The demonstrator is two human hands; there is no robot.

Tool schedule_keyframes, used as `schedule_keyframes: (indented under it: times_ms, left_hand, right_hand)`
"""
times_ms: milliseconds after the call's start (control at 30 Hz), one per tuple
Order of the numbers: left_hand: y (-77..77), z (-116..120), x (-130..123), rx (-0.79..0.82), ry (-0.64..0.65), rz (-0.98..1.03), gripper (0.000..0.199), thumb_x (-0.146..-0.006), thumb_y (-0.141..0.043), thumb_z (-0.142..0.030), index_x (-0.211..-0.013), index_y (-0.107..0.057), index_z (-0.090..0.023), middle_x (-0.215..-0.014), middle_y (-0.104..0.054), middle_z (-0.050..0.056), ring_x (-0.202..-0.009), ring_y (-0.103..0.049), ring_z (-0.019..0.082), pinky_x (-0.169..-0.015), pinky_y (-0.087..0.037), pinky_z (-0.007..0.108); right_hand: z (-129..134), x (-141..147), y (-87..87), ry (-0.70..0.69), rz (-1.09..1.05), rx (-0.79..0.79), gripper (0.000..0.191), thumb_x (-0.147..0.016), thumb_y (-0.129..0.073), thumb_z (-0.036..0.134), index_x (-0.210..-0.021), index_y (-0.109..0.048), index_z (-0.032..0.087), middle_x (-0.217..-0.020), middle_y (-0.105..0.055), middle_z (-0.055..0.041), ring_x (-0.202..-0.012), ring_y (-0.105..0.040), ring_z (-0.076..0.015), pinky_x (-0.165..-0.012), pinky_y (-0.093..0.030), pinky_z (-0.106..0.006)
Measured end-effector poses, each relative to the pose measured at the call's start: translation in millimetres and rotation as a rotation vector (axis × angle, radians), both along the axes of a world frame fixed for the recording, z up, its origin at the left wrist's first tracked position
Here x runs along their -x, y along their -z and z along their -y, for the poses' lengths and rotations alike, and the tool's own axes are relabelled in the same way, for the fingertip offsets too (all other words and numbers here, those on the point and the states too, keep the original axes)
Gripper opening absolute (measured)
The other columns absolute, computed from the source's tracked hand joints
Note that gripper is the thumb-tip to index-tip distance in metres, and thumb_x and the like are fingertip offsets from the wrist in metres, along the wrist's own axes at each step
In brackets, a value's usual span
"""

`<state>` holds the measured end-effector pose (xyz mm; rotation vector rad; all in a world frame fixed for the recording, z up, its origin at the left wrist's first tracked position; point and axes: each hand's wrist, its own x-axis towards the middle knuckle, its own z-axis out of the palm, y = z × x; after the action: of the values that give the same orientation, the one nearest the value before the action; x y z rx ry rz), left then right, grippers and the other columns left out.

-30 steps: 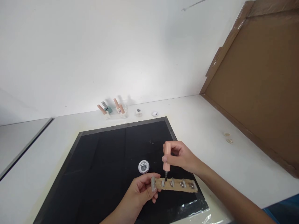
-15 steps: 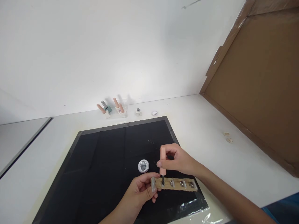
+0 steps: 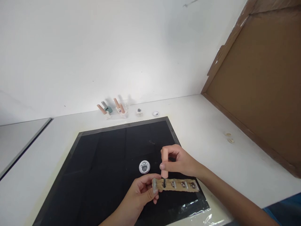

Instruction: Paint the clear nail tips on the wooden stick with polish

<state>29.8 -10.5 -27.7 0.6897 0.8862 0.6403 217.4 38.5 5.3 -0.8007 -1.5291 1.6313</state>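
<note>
My left hand [image 3: 144,190] is closed on the left end of a tan strip [image 3: 178,185], which carries several small dark, shiny nail-like pieces in a row. Between the thumb and fingers of my right hand [image 3: 180,161] is a nail polish brush [image 3: 165,160] with a pink cap-handle, held nearly upright. Its dark bristle end points down at the strip and appears to touch the piece closest to my left hand. A small round dish [image 3: 144,167] with silvery contents lies on the black mat, just behind my left hand.
Several nail polish bottles [image 3: 122,111] lean or stand along the wall, beside an uncapped bottle [image 3: 139,112] and a small white lid [image 3: 155,114]. The black mat [image 3: 105,163] is taped down. Two small beige pieces [image 3: 229,138] lie near the cardboard panel [image 3: 258,78] at right.
The brush has shifted very slightly to the right and its handle leans a little differently over the same piece. My left hand and the strip stay practically where they were.
</note>
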Motion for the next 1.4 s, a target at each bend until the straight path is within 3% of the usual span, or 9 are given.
schedule_keyframes:
  times_ms: [267,467,633,833,967,1133,1300,1400]
  left_hand:
    - [0.6,1.0,1.6,0.011,-0.008,-0.008,0.041,-0.059,-0.081,-0.039,-0.092,-0.072,-0.018,-0.071,-0.062,0.001,-0.060,-0.050,0.010,-0.057,-0.038,0.025]
    - [-4.7,0.0,0.4,0.005,0.015,-0.025,0.034,-0.061,-0.080,-0.037,-0.088,-0.073,-0.017,-0.070,-0.061,0.001,-0.059,-0.049,0.009,-0.057,-0.038,0.024]
    - [-3.9,0.6,0.3,0.029,-0.006,-0.036,0.038,-0.059,-0.081,-0.038,-0.091,-0.072,-0.019,-0.071,-0.062,0.001,-0.060,-0.050,0.009,-0.058,-0.038,0.024]
    - [-5.5,1.1,0.0,0.004,0.015,-0.043,0.037,-0.060,-0.080,-0.039,-0.090,-0.073,-0.017,-0.069,-0.060,0.000,-0.058,-0.048,0.009,-0.057,-0.038,0.024]
    - [-5.2,1.1,1.0,0.023,-0.011,-0.045,0.039,-0.058,-0.081,-0.039,-0.090,-0.072,-0.017,-0.071,-0.061,0.001,-0.060,-0.050,0.010,-0.058,-0.038,0.025]
    - [-3.8,-0.3,1.4,0.004,0.017,-0.047,0.040,-0.059,-0.080,-0.040,-0.090,-0.072,-0.017,-0.071,-0.061,0.001,-0.059,-0.048,0.010,-0.058,-0.038,0.025]
    - [-3.9,0.6,1.6,0.010,0.010,-0.050,0.040,-0.060,-0.080,-0.040,-0.092,-0.071,-0.018,-0.072,-0.061,0.001,-0.060,-0.049,0.010,-0.059,-0.038,0.026]
    - [-4.0,1.6,1.9,0.011,0.006,-0.043,0.039,-0.060,-0.080,-0.040,-0.091,-0.072,-0.018,-0.072,-0.061,0.001,-0.060,-0.049,0.010,-0.059,-0.038,0.026]
  right_hand:
    - [0.2,-0.1,-1.7,0.075,0.051,0.002,0.029,-0.076,-0.070,0.025,-0.057,-0.050,0.018,-0.052,-0.064,0.0023,-0.045,-0.035,-0.0081,-0.044,-0.026,-0.022]
    - [1.0,0.5,-1.3,-0.006,0.040,-0.019,0.025,-0.077,-0.070,0.025,-0.059,-0.053,0.018,-0.055,-0.066,0.0008,-0.047,-0.039,-0.0091,-0.045,-0.028,-0.022]
    - [1.0,1.7,-1.1,0.088,0.052,-0.030,0.029,-0.077,-0.069,0.024,-0.056,-0.050,0.018,-0.051,-0.062,0.0025,-0.045,-0.035,-0.0080,-0.043,-0.026,-0.022]
    - [1.9,1.2,-2.0,0.015,0.067,-0.058,0.026,-0.077,-0.069,0.024,-0.058,-0.052,0.018,-0.052,-0.063,0.0017,-0.047,-0.038,-0.0092,-0.045,-0.028,-0.023]
    - [1.3,1.0,-1.5,0.100,0.058,-0.060,0.029,-0.079,-0.066,0.024,-0.056,-0.050,0.018,-0.051,-0.062,0.0026,-0.045,-0.035,-0.0085,-0.044,-0.026,-0.022]
    - [0.8,1.6,-1.2,0.032,0.045,-0.065,0.027,-0.076,-0.070,0.027,-0.058,-0.052,0.018,-0.053,-0.064,0.0019,-0.045,-0.037,-0.0087,-0.045,-0.027,-0.022]
    - [0.5,1.6,0.2,0.109,0.057,-0.045,0.030,-0.080,-0.066,0.028,-0.057,-0.050,0.019,-0.052,-0.062,0.0024,-0.045,-0.034,-0.0084,-0.044,-0.026,-0.023]
    - [0.6,1.1,0.5,0.063,0.032,-0.061,0.029,-0.079,-0.066,0.030,-0.058,-0.050,0.019,-0.054,-0.064,0.0017,-0.045,-0.035,-0.0089,-0.044,-0.027,-0.023]
